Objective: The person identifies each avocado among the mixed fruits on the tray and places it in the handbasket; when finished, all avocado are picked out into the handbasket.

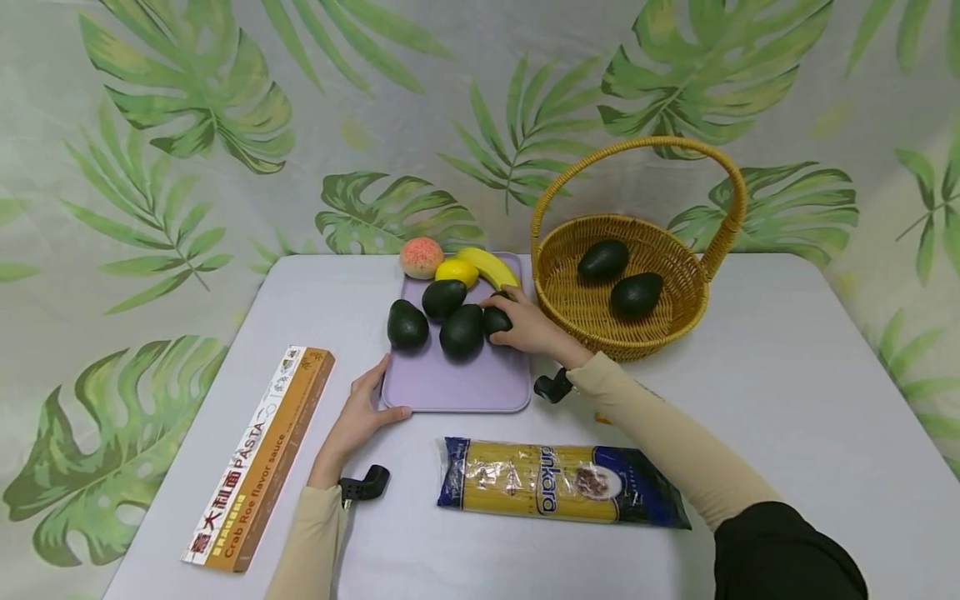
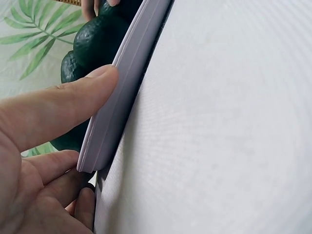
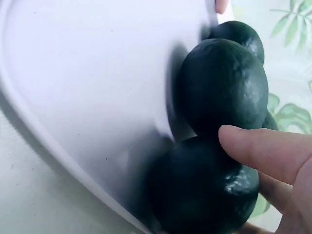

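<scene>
A lilac tray (image 1: 457, 392) holds several dark green avocados. My right hand (image 1: 531, 325) grips the rightmost avocado (image 1: 497, 320), thumb on its near side and fingers around its far side; in the right wrist view this avocado (image 3: 202, 187) sits low beside another avocado (image 3: 224, 85). My left hand (image 1: 362, 410) holds the tray's near left corner, its thumb along the front rim (image 2: 109, 117) and its fingers at the left side. A peach (image 1: 422, 257), a lemon (image 1: 456, 271) and a banana (image 1: 489, 268) lie along the tray's back.
A wicker basket (image 1: 570, 321) with a tall handle stands right of the tray, two avocados (image 1: 636, 296) inside. A pasta box (image 1: 258, 458) lies at the left. A bag of spaghetti (image 1: 555, 481) lies in front of the tray, beside the right forearm.
</scene>
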### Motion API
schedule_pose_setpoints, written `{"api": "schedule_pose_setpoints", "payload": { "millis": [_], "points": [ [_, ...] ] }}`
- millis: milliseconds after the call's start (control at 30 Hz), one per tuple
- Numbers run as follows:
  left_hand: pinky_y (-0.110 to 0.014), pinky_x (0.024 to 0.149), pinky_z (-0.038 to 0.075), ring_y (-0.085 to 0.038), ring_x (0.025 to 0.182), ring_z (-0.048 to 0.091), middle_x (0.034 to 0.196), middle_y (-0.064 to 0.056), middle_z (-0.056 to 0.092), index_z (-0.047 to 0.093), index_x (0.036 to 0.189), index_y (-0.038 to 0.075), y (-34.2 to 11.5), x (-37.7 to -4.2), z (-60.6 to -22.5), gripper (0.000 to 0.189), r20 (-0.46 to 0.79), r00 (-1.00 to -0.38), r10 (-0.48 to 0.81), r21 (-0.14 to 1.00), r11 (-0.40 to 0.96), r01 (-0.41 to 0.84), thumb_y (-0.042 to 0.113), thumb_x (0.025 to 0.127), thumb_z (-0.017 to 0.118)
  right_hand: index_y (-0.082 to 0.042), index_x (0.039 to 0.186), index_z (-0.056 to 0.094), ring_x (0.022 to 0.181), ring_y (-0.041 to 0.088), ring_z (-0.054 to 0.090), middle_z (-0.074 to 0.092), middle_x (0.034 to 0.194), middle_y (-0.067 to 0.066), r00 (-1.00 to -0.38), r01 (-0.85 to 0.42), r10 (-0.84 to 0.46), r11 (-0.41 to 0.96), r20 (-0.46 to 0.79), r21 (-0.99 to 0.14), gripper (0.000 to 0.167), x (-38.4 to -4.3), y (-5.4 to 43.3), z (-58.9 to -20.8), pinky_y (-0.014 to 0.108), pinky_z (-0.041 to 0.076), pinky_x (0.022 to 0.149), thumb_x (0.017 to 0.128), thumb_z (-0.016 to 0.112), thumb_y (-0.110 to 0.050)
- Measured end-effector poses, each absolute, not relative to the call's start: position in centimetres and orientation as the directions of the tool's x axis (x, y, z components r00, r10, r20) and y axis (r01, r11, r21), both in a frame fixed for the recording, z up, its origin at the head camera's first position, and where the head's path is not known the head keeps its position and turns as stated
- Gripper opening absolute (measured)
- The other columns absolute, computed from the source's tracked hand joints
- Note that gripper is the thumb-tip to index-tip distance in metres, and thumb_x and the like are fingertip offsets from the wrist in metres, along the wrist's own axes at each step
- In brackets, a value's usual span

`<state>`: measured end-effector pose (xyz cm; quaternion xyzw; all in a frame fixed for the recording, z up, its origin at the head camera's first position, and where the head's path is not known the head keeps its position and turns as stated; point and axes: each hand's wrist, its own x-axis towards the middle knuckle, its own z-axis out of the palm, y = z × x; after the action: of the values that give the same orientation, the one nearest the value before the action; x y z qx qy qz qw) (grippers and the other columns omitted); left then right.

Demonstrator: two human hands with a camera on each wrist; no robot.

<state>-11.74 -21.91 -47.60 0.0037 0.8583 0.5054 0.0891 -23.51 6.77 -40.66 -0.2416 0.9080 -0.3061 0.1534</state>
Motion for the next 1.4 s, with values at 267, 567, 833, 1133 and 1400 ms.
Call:
{"api": "schedule_pose_setpoints", "payload": {
  "millis": [267, 567, 833, 1133, 1400],
  "points": [
    [-0.056, 0.111, 0.011, -0.039, 0.141, 0.008, 0.153, -0.026, 0.013, 0.018, 0.153, 0.006, -22.0, -11.6, -47.5, 0.094, -0.154, -0.984, 0.095, 0.872, 0.481, -0.09, 0.017, 0.081, 0.077, -0.009, 0.137, 0.05, 0.133, 0.042, 0.03, 0.018, 0.152, 0.025, -0.819, -0.381, -0.569, 0.635, -0.073, -0.672, 0.053, -22.2, 8.2, -39.3, 0.056, 0.028, 0.105, 0.088, 0.068, -0.014],
    [-0.057, 0.111, 0.009, -0.039, 0.141, 0.007, 0.153, -0.026, 0.011, 0.017, 0.153, 0.008, -21.8, -11.6, -47.1, 0.095, -0.156, -0.983, 0.098, 0.886, 0.453, -0.095, 0.016, 0.081, 0.077, -0.012, 0.138, 0.05, 0.133, 0.033, 0.03, 0.03, 0.15, 0.015, -0.759, -0.392, -0.651, 0.461, -0.003, -0.796, 0.054, -21.4, 13.0, -35.8, 0.053, 0.031, 0.104, 0.088, 0.07, -0.021],
    [-0.056, 0.112, 0.01, -0.039, 0.141, 0.007, 0.153, -0.026, 0.012, 0.017, 0.153, 0.006, -21.9, -11.7, -47.4, 0.095, -0.154, -0.983, 0.101, 0.881, 0.464, -0.09, 0.015, 0.081, 0.078, -0.021, 0.143, 0.045, 0.123, 0.038, 0.045, 0.033, 0.148, 0.007, -0.842, -0.226, -0.536, 0.445, -0.055, -0.867, 0.057, -22.8, 19.2, -34.5, 0.055, 0.038, 0.097, 0.09, 0.068, -0.022],
    [-0.056, 0.112, 0.01, -0.039, 0.141, 0.006, 0.153, -0.026, 0.012, 0.017, 0.153, 0.005, -21.8, -11.7, -47.4, 0.095, -0.146, -0.984, 0.104, 0.883, 0.462, -0.083, 0.015, 0.081, 0.077, -0.015, 0.144, 0.042, 0.133, 0.032, 0.028, 0.029, 0.151, 0.007, -0.9, -0.161, -0.429, 0.491, -0.077, -0.856, 0.06, -25.4, 22.9, -35.2, 0.056, 0.032, 0.101, 0.091, 0.067, -0.024],
    [-0.056, 0.112, 0.009, -0.039, 0.141, 0.006, 0.153, -0.026, 0.012, 0.017, 0.153, 0.006, -21.9, -11.7, -47.4, 0.095, -0.152, -0.983, 0.105, 0.881, 0.466, -0.087, 0.016, 0.081, 0.077, -0.016, 0.146, 0.038, 0.127, 0.033, 0.04, 0.028, 0.151, 0.012, -0.892, -0.126, -0.434, 0.51, -0.128, -0.851, 0.063, -27.3, 22.1, -35.9, 0.053, 0.044, 0.094, 0.091, 0.066, -0.028]
  ]
}}
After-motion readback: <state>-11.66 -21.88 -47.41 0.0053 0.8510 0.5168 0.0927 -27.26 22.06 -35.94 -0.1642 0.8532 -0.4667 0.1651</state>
